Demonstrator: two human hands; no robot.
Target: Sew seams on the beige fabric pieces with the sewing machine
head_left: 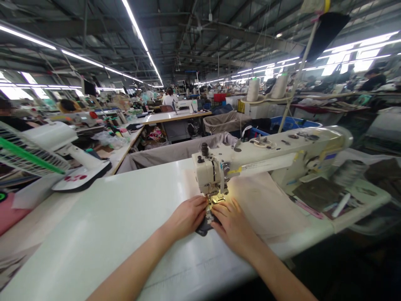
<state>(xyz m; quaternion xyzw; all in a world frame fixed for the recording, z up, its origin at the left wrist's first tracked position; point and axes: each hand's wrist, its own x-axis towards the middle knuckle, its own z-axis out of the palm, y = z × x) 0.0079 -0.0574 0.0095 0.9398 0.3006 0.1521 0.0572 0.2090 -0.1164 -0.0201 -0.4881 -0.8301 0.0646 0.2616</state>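
While the left hand (189, 215) and right hand (233, 225) sit close together at the sewing machine (275, 148), whether gripping I cannot tell, the dark piece (203, 229) lies between them on the machine's near side, its long axis partly hidden, neither hand clearly nearer.

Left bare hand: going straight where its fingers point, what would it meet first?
Probably the shiny metal presser-foot parts beneath the cream sewing machine head; depth there is unclear.
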